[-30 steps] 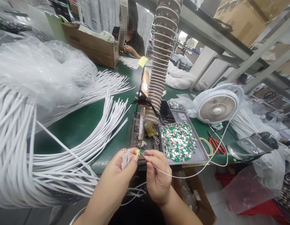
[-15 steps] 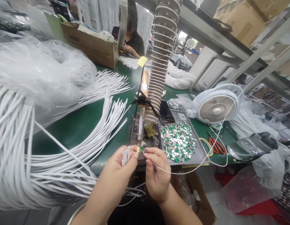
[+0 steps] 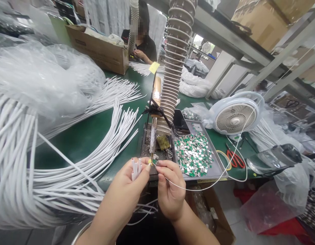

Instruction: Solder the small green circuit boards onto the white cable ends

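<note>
White cables gripped closed in left hand, thin wire pinched in right hand; slip could cause burn, soldering iron at 12 o'clock

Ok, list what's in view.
Bench: one, green, beneath
Cables: many, white, mostly left
Plastic bags: several, clear, both sides
Small boards: many, green and silver, on tray
Tray: one, grey, right
Phone: one, black, by tray
Soldering iron: one, brown handle, centre
Hoses: two, greyish, top centre
Fan: one, pale blue, right
Tool: one, red, below fan
Boxes: several, brown, scattered
Coworkers: at least two, background
Left hand: one, holding cables
Right hand: one, pinching wire
</note>
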`<state>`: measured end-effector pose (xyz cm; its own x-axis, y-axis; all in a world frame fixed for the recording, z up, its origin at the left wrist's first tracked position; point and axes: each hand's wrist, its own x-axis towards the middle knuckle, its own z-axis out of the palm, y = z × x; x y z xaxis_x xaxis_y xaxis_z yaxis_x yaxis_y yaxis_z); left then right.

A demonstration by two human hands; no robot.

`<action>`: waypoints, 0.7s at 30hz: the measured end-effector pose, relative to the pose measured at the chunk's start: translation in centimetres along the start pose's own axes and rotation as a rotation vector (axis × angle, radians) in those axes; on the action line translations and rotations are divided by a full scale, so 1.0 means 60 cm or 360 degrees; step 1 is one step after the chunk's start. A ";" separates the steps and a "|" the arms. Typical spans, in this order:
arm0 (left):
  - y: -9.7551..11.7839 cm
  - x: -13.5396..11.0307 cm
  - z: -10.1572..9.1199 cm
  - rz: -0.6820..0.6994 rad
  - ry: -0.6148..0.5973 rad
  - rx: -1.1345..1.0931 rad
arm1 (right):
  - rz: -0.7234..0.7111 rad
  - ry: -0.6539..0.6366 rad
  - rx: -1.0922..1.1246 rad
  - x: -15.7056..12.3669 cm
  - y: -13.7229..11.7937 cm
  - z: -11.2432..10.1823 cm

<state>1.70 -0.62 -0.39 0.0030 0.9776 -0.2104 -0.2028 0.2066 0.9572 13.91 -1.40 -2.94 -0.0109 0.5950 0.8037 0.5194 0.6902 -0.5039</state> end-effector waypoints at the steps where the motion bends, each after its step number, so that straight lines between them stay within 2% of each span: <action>1: 0.000 0.000 0.000 0.0008 0.0001 0.0005 | 0.0001 0.0000 0.0002 0.000 0.000 0.000; 15: -0.010 0.003 -0.003 -0.0032 -0.0014 0.0037 | 0.0037 0.0023 0.0034 -0.002 -0.001 -0.001; 21: -0.019 0.002 -0.009 0.0000 -0.0124 0.0082 | 0.0126 -0.0007 0.0128 -0.011 0.003 -0.004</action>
<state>1.41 -0.78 -1.63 0.0795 0.9773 -0.1963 -0.1522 0.2065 0.9665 14.20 -1.77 -3.49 0.0235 0.6509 0.7588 0.4484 0.6715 -0.5899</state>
